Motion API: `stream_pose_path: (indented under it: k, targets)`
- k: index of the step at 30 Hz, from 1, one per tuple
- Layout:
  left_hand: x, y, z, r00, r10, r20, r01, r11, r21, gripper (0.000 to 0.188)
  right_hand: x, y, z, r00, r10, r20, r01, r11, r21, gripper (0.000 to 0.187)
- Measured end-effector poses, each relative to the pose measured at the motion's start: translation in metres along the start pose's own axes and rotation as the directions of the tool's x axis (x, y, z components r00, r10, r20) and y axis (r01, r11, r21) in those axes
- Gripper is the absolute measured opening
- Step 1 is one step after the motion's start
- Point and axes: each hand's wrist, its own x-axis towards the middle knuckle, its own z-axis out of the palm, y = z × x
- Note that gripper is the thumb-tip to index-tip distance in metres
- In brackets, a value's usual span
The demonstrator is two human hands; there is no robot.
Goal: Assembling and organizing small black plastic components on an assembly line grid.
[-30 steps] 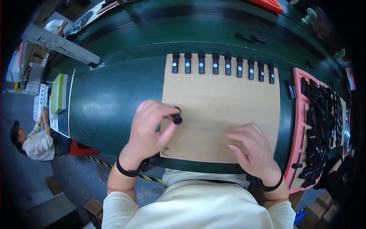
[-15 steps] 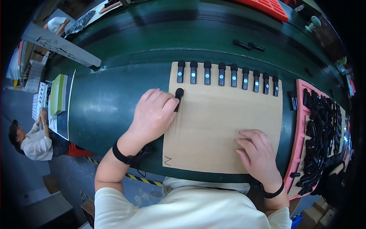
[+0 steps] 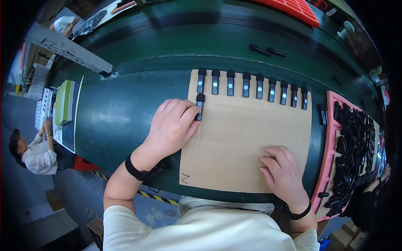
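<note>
A brown cardboard sheet [image 3: 247, 138] lies on the dark green table [image 3: 121, 113]. Along its far edge stands a row of several small black devices with round foam tips and lit spots [image 3: 251, 85]. My left hand [image 3: 173, 125] grips one more such black device [image 3: 200, 105], setting it down at the sheet's left side, just below the row's first piece. My right hand [image 3: 282, 171] rests flat on the sheet's near right part, fingers apart, holding nothing.
A pink tray [image 3: 331, 138] filled with several black devices sits at the right. Two loose black pieces [image 3: 268, 51] lie farther back. A green box [image 3: 63, 102] sits at the left. A seated person [image 3: 35, 152] works at lower left. A red tray [image 3: 293, 8] lies at the far edge.
My left hand carried the black device from the sheet's middle up and away to its far left, below the row. My right hand stayed resting on the sheet.
</note>
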Motion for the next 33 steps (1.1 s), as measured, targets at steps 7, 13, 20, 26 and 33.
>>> stream_pose_path:
  k: [7,13,20,26,33]
  targets:
    - [0.008,-0.003,-0.011,1.000,-0.003,-0.009,0.002,0.998,-0.067,0.031,0.004,0.001,-0.019,0.998,-0.036,0.050,0.032,0.996,0.079,0.027]
    - [0.044,-0.034,-0.036,1.000,0.025,0.001,-0.025,0.998,-0.051,0.028,0.042,0.010,-0.076,0.986,-0.148,0.075,0.147,0.989,0.019,0.023]
    - [0.127,-0.089,-0.025,0.994,0.002,0.105,0.015,0.986,-0.167,0.021,0.153,0.057,-0.108,0.986,0.014,0.165,-0.015,1.000,0.008,0.012]
    - [0.191,-0.125,0.018,0.973,0.055,0.226,-0.043,0.998,-0.056,0.021,0.249,0.103,-0.083,0.939,0.225,0.258,-0.145,0.944,-0.297,0.019]
    - [0.223,-0.135,0.064,0.930,0.149,0.337,-0.089,0.978,-0.186,0.025,0.298,0.143,-0.034,0.929,0.238,0.283,-0.129,0.925,-0.357,0.025]
